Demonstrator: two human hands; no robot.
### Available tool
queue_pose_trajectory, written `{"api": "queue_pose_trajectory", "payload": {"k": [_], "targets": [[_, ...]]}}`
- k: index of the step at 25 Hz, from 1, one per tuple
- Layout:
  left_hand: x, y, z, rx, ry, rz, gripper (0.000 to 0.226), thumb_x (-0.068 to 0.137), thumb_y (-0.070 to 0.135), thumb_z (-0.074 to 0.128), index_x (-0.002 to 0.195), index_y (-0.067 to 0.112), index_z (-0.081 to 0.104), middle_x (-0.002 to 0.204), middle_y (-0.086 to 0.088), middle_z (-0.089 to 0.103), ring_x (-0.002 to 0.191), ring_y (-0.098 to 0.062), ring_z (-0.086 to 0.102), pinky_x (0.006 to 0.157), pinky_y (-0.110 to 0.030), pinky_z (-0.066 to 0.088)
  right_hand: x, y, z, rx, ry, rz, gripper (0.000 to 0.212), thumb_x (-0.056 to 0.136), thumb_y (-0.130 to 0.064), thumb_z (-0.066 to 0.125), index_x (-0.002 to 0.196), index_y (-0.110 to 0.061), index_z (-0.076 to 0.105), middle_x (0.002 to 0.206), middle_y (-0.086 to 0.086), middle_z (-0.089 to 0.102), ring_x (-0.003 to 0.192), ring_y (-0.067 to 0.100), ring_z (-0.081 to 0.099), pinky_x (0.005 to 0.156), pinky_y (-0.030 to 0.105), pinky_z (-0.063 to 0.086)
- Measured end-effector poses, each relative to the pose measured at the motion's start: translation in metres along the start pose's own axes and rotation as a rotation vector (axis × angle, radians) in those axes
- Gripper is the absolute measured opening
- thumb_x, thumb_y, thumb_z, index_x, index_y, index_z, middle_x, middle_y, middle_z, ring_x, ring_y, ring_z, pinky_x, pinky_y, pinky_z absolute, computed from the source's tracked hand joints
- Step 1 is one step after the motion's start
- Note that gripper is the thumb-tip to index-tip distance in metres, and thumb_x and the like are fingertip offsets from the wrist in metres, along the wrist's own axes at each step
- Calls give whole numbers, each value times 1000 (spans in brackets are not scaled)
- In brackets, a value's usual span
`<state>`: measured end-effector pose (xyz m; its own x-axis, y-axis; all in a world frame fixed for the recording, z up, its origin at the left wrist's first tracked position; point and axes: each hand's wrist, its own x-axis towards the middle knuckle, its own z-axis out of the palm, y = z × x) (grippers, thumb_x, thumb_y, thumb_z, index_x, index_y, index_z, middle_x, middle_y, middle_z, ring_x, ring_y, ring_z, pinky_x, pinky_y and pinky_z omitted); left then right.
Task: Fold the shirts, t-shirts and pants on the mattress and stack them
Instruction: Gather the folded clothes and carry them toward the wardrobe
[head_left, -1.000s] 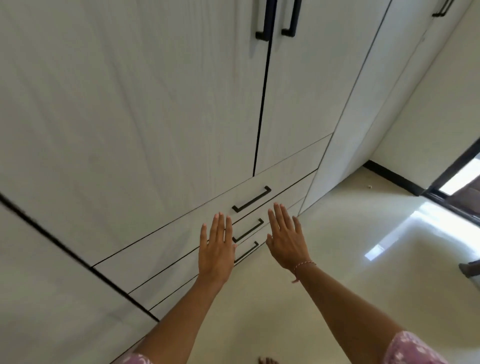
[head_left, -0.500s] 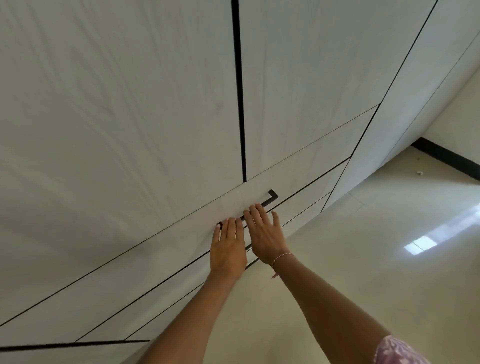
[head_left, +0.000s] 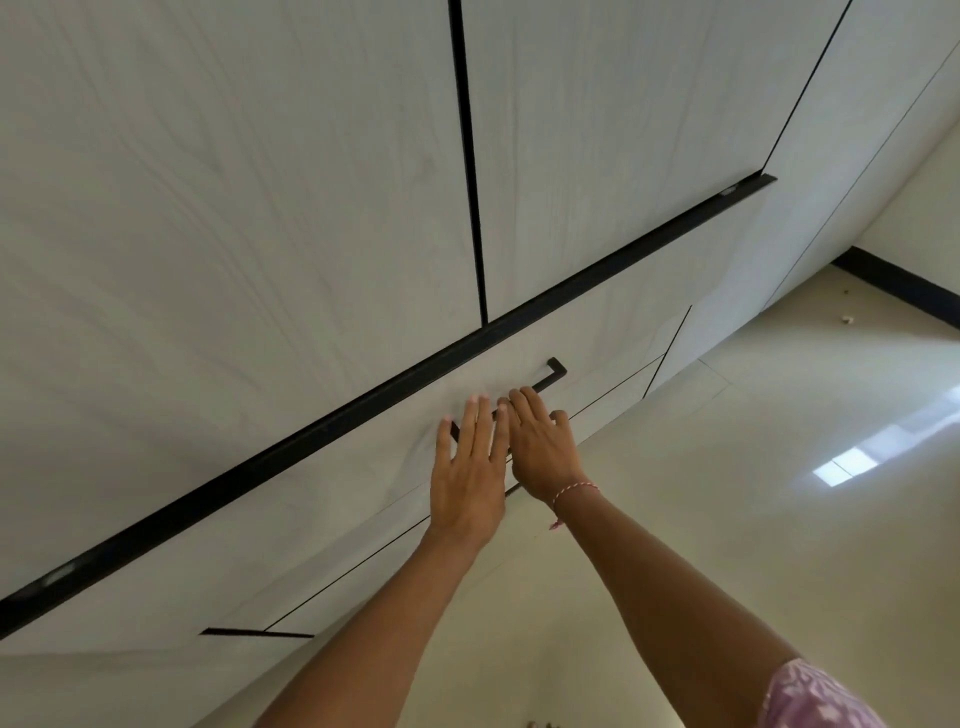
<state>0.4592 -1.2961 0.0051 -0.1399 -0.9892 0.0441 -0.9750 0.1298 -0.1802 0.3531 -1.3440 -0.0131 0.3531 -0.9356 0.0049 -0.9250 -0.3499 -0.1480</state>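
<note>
From the head camera, a pale wood-grain wardrobe (head_left: 234, 234) fills most of the view, its top drawer (head_left: 597, 332) showing a dark gap along its upper edge. The left hand (head_left: 470, 470) and right hand (head_left: 543, 447) lie flat, fingers straight, over the drawer's black handle (head_left: 553, 374). A glossy cream floor (head_left: 779, 493) spreads rightward. No clothes or mattress appear.

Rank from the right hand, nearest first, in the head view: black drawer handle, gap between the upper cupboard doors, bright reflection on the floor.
From the right hand:
1. Black drawer handle: at its fingertips.
2. Gap between the upper cupboard doors: above, slightly left.
3. Bright reflection on the floor: far right.
</note>
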Motion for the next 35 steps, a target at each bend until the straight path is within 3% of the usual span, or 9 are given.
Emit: {"api": "queue_pose_trajectory", "payload": {"k": [3, 7, 10, 15, 20, 24, 29, 32, 35], "targets": [[-11, -27, -14, 1, 241, -145, 81, 86, 48, 45, 148, 3, 19, 153, -20, 21, 142, -32, 17, 115, -48, 5, -2, -6, -3, -5, -26, 36, 61, 90, -8, 47, 146, -12, 23, 150, 6, 25, 140, 25, 20, 101, 36, 37], [-19, -52, -35, -5, 49, -219, 86, 95, 49, 42, 149, -1, -3, 157, -19, 13, 145, -32, 16, 116, -46, 14, -2, -10, -6, 3, -66, 65, 64, 89, -8, 50, 147, -12, 22, 151, 6, 24, 140, 26, 20, 104, 35, 36], [-16, -53, -50, -181, 76, -270, 80, 90, 46, 51, 148, 2, 19, 149, -15, 31, 136, -29, 31, 109, -41, 26, -14, -10, -11, -12, -133, 65, 69, 88, -12, 55, 148, -13, 20, 153, 8, 23, 142, 27, 19, 107, 38, 34], [-49, -27, -57, -196, -36, -220, 86, 74, 39, 72, 142, 2, 35, 135, -12, 47, 124, -27, 46, 106, -40, 33, -64, -42, -29, 100, 280, 192, 81, 80, -9, 49, 150, -13, 9, 156, 19, 13, 145, 33, 9, 117, 50, 12], [-115, 10, -78, -207, -77, 16, 88, 79, 42, 71, 146, 4, 28, 145, -15, 39, 134, -28, 38, 112, -38, 28, -122, -63, -54, -91, 121, 90, 84, 76, -39, 74, 144, -11, 34, 149, 16, 37, 138, 34, 34, 105, 56, 32], [-159, 9, -88, -242, -104, 322, 82, 96, 37, 50, 151, 8, -3, 160, -10, 2, 147, -24, 6, 118, -32, 12, -191, -56, -70, -168, -78, 196, 72, 95, -15, 42, 152, -17, -3, 159, 9, -10, 147, 29, -9, 117, 51, 6], [-230, 35, -94, -220, -77, 547, 73, 102, 31, 34, 147, 7, -17, 156, -11, -21, 136, -22, -30, 111, -30, -11, -277, -47, -90, -166, -180, 278, 74, 96, -11, 39, 151, -18, -11, 158, 8, -19, 145, 27, -17, 117, 52, 4], [-267, 77, -93, -241, -62, 496, 78, 98, 25, 44, 141, 5, -17, 153, -16, -18, 136, -26, -22, 111, -34, -7, -326, -38, -91, -187, -204, 334, 72, 97, -14, 36, 150, -17, -13, 157, 8, -21, 145, 28, -18, 117, 52, 5], [-303, 112, -95, -377, -159, 549, 93, 75, 29, 75, 142, 4, 16, 152, -20, 26, 138, -30, 14, 109, -36, 22, -369, -31, -93, -177, -243, 357, 70, 98, -16, 33, 150, -17, -13, 154, 6, -27, 145, 28, -19, 117, 52, 4]]}}
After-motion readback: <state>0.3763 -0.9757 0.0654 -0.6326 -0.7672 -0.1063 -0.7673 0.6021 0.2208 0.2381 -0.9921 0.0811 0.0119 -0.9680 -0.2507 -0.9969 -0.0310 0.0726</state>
